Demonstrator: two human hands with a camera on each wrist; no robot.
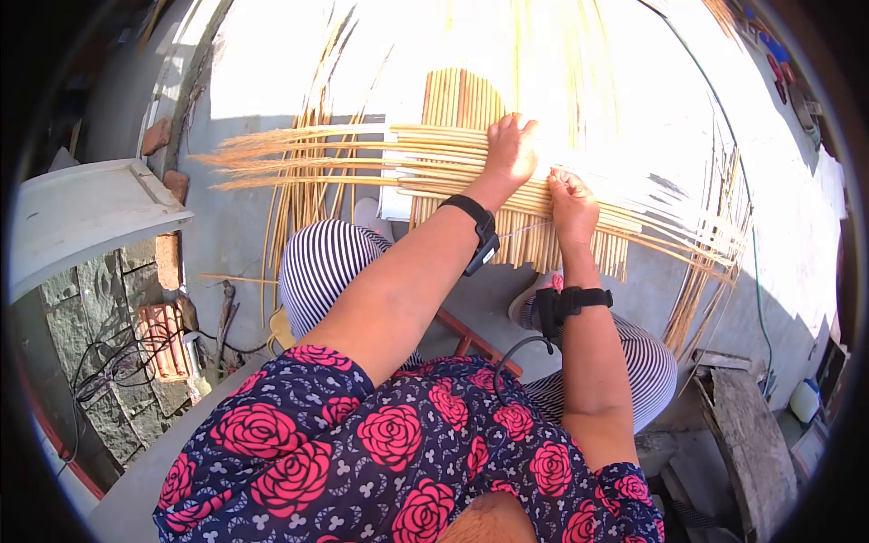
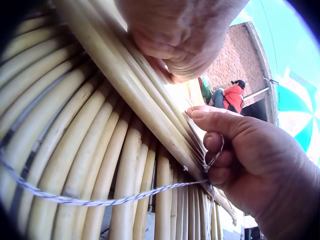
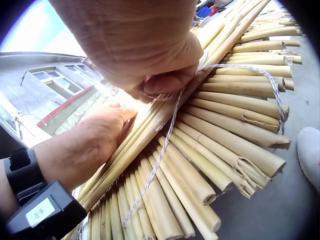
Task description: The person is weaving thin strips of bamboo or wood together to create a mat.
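Note:
My left hand (image 1: pixel 511 154) grips the crosswise bundle of straw-coloured stalks (image 1: pixel 434 154), fingers over its far side. These stalks have feathery ends on the left and lie over a row of parallel stalks (image 3: pixel 240 107) with cut ends. Just to its right, my right hand (image 1: pixel 573 213) pinches a white-and-purple twisted string (image 2: pixel 115 201) at the bundle. In the left wrist view the string passes across the lower stalks, then loops at the right hand's curled fingers (image 2: pixel 217 142). A knot-like twist of string shows beside the right hand in the right wrist view.
More loose stalks (image 1: pixel 308 199) lie on the concrete at left, others (image 1: pixel 701 281) at right. The person's striped knees (image 1: pixel 317 262) flank the work. A green hose (image 1: pixel 759 290) runs along the right, and a weathered plank (image 1: pixel 747 434) stands at lower right. Another person in red (image 2: pixel 233 96) is in the background.

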